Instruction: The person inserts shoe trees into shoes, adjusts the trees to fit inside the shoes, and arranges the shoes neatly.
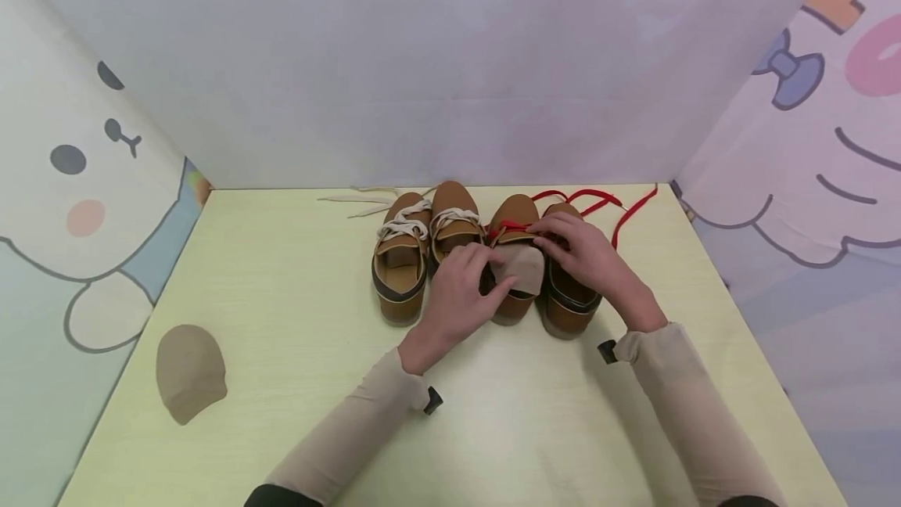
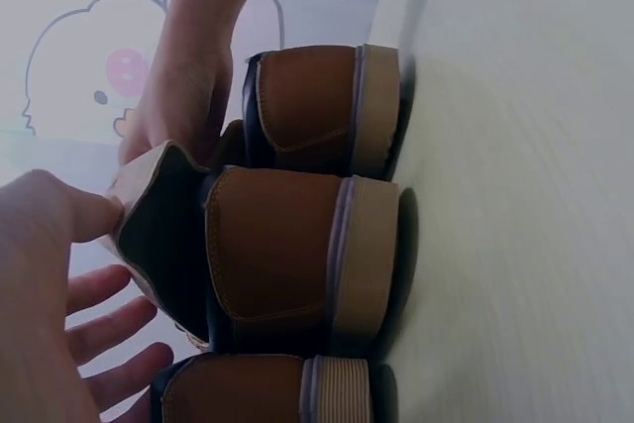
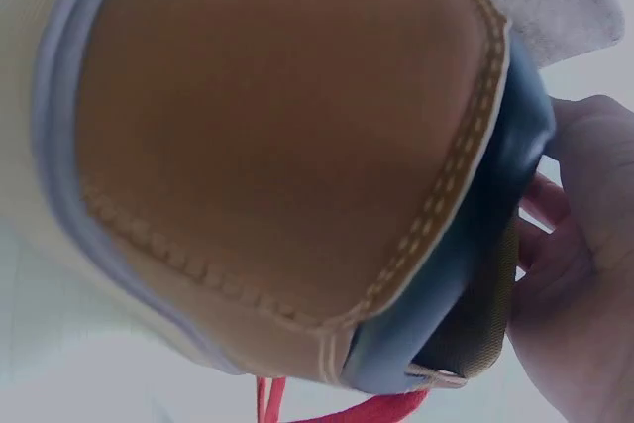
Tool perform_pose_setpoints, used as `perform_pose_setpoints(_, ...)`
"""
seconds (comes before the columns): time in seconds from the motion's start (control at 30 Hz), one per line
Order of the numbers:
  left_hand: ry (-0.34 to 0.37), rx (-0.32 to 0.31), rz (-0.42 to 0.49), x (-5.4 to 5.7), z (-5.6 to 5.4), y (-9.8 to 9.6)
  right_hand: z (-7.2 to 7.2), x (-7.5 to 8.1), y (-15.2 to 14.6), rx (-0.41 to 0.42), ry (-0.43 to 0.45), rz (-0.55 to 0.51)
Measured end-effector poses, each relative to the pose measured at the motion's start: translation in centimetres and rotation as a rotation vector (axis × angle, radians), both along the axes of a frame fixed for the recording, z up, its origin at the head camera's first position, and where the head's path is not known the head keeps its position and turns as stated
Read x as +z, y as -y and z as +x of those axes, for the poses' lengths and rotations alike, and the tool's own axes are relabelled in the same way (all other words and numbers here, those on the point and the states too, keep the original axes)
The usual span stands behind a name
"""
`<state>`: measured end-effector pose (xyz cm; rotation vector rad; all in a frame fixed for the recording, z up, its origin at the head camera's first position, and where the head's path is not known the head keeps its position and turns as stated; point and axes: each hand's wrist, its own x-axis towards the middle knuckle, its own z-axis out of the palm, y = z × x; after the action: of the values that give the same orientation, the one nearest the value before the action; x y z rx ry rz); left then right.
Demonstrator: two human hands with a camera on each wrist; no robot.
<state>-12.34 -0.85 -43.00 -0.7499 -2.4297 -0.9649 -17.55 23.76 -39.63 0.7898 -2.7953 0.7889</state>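
Four brown shoes stand side by side with their toes away from me: a white-laced pair and a red-laced pair. From the opening of the left red-laced shoe [image 1: 512, 206] rises a beige flat piece [image 1: 519, 266], rounded like part of an insole. My left hand [image 1: 461, 296] holds this piece between thumb and fingers; the left wrist view has the thumb on its edge. My right hand [image 1: 580, 253] reaches over the right red-laced shoe [image 1: 568, 315] and pinches the tongue [image 1: 508, 238] of the left one, beside its red laces [image 1: 514, 224].
A second beige piece [image 1: 191, 372] lies at the table's left side. The white-laced shoes [image 1: 401, 307] stand left of my left hand. Loose white laces [image 1: 373, 198] and red laces [image 1: 626, 217] trail near the back edge. Printed cloth walls [image 1: 436, 69] enclose the table.
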Motion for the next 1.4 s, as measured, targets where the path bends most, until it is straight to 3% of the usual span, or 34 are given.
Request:
perform_pose_setpoints(0.23, -0.019, 0.058, -0.023, -0.3, 0.3, 0.1, -0.1, -0.2, 0.0, 0.027, -0.006, 0.001)
perform_pose_setpoints(0.43, -0.024, 0.068, -0.035, -0.2, 0.4, -0.1, -0.3, -0.5, -0.2, 0.044, -0.051, -0.012)
perform_pose_setpoints(0.9, 0.013, 0.057, -0.021, -0.4, 0.0, -0.3, -0.1, -0.6, -0.3, 0.020, -0.037, -0.023)
perform_pose_setpoints(1.03, 0.054, 0.035, -0.015, -0.4, -0.3, -0.3, -0.2, -0.7, -0.4, 0.031, -0.063, -0.031)
perform_pose_setpoints(1.23, 0.173, -0.008, 0.026, -0.2, -0.9, -0.1, -0.2, -0.7, -0.5, 0.030, -0.064, -0.039)
perform_pose_setpoints(1.4, 0.201, -0.015, 0.025, -0.1, -1.2, 0.0, -0.2, -0.6, -0.5, 0.027, -0.033, -0.039)
